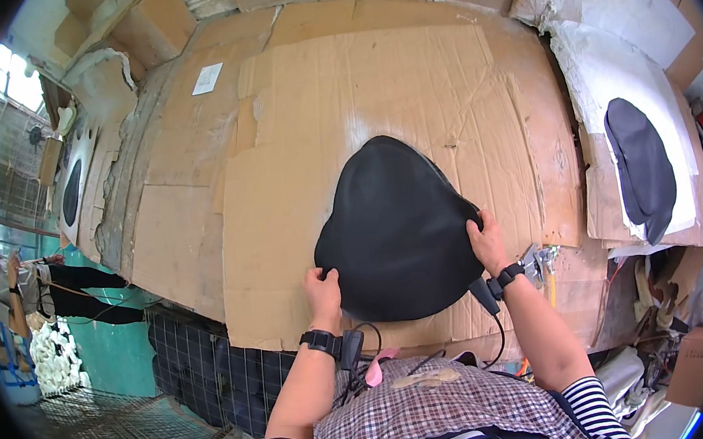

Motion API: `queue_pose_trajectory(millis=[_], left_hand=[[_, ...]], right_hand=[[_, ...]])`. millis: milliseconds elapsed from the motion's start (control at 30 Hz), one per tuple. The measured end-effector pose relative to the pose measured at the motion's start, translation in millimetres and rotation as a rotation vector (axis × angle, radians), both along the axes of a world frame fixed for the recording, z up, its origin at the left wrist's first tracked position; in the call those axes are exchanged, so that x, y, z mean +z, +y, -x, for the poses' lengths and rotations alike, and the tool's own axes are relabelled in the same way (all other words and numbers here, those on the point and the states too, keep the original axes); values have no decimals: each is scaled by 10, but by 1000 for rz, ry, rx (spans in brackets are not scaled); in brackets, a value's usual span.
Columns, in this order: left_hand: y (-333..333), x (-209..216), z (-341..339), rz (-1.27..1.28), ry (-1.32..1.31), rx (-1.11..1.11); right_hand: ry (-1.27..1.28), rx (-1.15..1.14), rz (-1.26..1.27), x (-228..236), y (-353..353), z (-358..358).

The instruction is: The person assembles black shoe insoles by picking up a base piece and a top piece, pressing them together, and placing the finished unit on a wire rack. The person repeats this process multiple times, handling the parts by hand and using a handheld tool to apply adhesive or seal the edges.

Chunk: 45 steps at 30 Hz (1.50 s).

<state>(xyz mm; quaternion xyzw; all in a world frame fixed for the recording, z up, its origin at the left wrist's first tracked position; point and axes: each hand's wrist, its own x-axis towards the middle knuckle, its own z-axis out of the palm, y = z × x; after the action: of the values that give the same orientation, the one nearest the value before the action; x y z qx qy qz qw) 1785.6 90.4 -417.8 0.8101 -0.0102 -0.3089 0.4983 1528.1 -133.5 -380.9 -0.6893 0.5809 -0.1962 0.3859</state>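
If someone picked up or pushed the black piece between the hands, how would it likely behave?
The black piece may flex rather than stay rigid: a similar dark piece at right has an uneven, wavy surface. Lying broad side down on the cardboard, it would probably slide rather than roll.

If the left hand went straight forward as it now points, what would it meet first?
Probably the black piece: the left hand is at its lower-left edge and points along it; exact depth is unclear.
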Motion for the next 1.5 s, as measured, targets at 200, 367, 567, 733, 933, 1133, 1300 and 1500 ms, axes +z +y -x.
queue_pose_trajectory(millis=[200,367,567,733,933,1133,1300,1500], left_hand=[[-7,73,-41,130,-10,72],[163,441,11,84,-58,17],[383,507,373,68,-792,-756],[68,564,800,-152,-835,-938],[19,613,884,-199,-864,-884],[339,563,651,-14,-771,-626],[978,712,111,-51,-615,-306],[1517,1581,-493,198,-546,-84]], right_hand=[[-160,-1,-5,-40,89,103],[142,71,360,-80,217,887],[455,157,405,32,582,1824],[510,188,225,189,678,1751],[250,119,292,34,550,1979],[-316,97,-145,1355,848,2381],[-500,255,-368,2481,1404,2318],[-543,224,-241,2486,1901,1989]])
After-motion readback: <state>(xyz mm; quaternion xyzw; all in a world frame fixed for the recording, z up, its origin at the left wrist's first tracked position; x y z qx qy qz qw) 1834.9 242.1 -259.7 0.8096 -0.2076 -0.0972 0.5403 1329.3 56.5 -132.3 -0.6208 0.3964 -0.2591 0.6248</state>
